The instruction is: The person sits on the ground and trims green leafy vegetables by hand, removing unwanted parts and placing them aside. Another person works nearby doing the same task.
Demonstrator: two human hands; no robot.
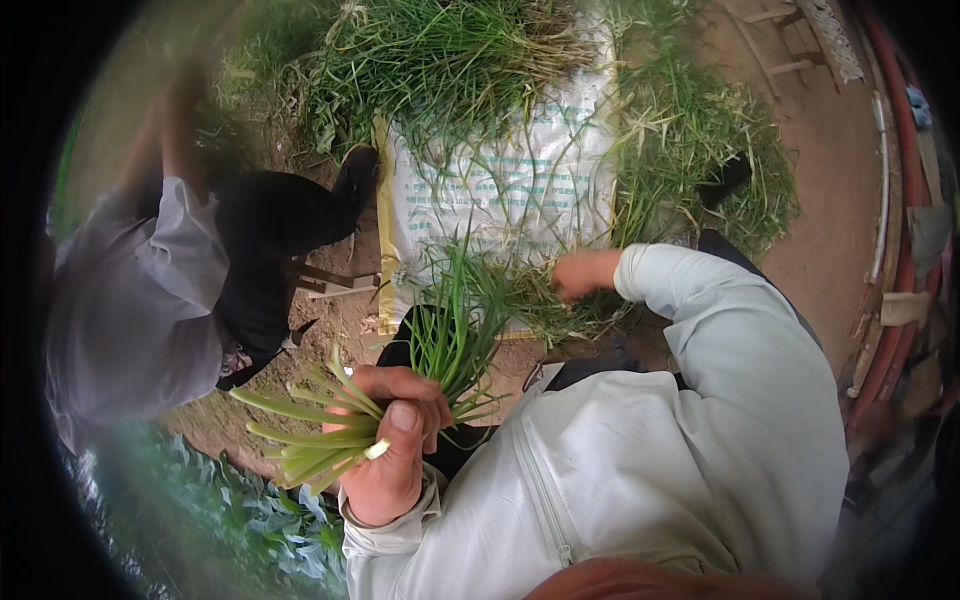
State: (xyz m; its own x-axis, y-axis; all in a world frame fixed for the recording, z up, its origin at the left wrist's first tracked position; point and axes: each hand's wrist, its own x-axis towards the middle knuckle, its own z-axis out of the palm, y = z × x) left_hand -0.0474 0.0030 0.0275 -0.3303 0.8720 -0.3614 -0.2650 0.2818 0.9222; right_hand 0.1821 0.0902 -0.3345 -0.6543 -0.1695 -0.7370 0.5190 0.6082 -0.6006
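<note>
My left hand (397, 435) is closed around a bundle of long green stalks (315, 435). Their pale cut ends fan out to the left of my thumb, and the thin green leaves (457, 322) spread away above my fingers. My right hand (581, 274), blurred, is over loose trimmed greens (562, 307) at the near edge of a white woven sack (495, 187); whether it holds anything is hidden. Across the far part of the sack lies a large pile of long thin green leafy stalks (450, 60).
A person in a grey shirt (142, 300) sits at the left, beside a small wooden stool (330, 281). More loose greens (697, 135) lie right of the sack. Broad-leaved plants (262, 517) grow at lower left. Red pipes (904, 262) and a wooden chair (810, 37) stand at the right.
</note>
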